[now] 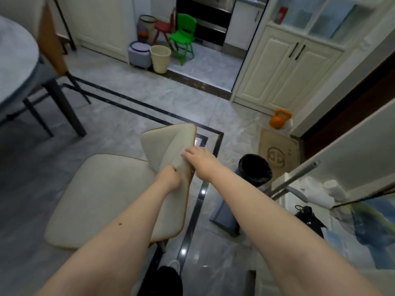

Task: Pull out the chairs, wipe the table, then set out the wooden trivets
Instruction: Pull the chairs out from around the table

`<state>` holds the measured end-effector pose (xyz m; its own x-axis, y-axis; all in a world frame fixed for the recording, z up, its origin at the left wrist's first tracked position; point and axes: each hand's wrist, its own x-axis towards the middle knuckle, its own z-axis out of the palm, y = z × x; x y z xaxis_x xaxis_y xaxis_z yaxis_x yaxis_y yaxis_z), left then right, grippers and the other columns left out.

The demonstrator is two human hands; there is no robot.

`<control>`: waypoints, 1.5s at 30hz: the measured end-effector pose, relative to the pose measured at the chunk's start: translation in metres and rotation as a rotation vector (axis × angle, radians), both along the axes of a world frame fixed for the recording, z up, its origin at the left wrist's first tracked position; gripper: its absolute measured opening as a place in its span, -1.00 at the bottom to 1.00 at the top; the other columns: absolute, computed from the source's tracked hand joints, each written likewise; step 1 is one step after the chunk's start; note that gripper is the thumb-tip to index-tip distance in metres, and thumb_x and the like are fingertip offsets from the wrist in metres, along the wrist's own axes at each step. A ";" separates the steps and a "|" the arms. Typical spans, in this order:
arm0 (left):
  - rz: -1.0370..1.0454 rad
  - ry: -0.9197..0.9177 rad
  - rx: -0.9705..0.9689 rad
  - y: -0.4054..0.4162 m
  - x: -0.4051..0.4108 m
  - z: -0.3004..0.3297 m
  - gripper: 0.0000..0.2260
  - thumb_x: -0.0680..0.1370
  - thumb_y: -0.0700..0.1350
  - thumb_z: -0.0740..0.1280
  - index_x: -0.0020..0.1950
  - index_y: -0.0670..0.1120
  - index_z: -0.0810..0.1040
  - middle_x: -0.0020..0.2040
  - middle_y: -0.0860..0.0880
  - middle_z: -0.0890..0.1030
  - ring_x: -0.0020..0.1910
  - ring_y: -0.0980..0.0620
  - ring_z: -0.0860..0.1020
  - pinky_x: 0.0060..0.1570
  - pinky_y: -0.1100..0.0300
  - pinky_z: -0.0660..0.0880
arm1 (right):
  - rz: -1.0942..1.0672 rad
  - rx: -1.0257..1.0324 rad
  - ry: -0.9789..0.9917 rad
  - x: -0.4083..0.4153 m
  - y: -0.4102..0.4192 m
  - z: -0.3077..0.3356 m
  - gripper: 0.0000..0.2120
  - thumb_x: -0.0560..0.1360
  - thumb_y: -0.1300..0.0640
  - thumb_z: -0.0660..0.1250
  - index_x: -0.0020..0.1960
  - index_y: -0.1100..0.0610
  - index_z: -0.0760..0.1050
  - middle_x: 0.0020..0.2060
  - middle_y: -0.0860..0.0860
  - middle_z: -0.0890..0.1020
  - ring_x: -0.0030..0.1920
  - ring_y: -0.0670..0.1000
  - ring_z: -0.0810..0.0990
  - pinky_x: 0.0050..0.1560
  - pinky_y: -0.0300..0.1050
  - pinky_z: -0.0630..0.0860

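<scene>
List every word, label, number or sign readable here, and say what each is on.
None reads as text.
Round emblem on the beige floor mat: a symbol, no legible letters.
Red canister on the cabinet: any label is too blurred to read.

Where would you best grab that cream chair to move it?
By the top of the backrest, from behind. It is the chair's highest part, its thin edge fits curled fingers, and both the left hand and right hand are there now.
</scene>
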<state>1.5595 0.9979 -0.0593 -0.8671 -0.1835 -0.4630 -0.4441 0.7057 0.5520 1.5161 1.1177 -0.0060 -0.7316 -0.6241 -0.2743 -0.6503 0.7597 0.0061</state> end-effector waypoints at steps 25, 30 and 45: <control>0.515 0.003 -0.083 0.064 0.063 -0.001 -0.49 0.42 0.20 0.38 0.27 -0.01 0.43 0.12 -0.03 0.57 0.07 -0.05 0.53 0.02 0.11 0.47 | 0.702 0.096 0.028 -0.075 -0.001 -0.036 -0.55 0.51 0.14 0.29 0.39 0.04 0.34 0.34 0.05 0.43 0.39 0.11 0.32 0.47 0.09 0.07; 0.459 0.000 -0.379 0.070 0.058 -0.005 -0.62 0.49 0.14 0.30 0.22 -0.03 0.44 0.12 -0.08 0.57 0.10 -0.12 0.55 0.02 0.07 0.46 | 0.868 0.070 0.083 -0.087 -0.003 -0.045 -0.59 0.53 0.17 0.24 0.37 0.03 0.33 0.28 0.03 0.47 0.31 0.11 0.39 0.39 0.03 0.20; 0.293 0.036 -0.532 0.008 0.044 -0.004 -0.62 0.58 0.09 0.18 0.34 -0.04 0.33 0.21 -0.06 0.54 0.14 -0.11 0.54 0.06 0.04 0.45 | 0.928 0.140 0.161 -0.101 -0.071 -0.036 -0.60 0.57 0.22 0.18 0.38 0.07 0.27 0.28 0.08 0.47 0.30 0.15 0.41 0.33 0.08 0.27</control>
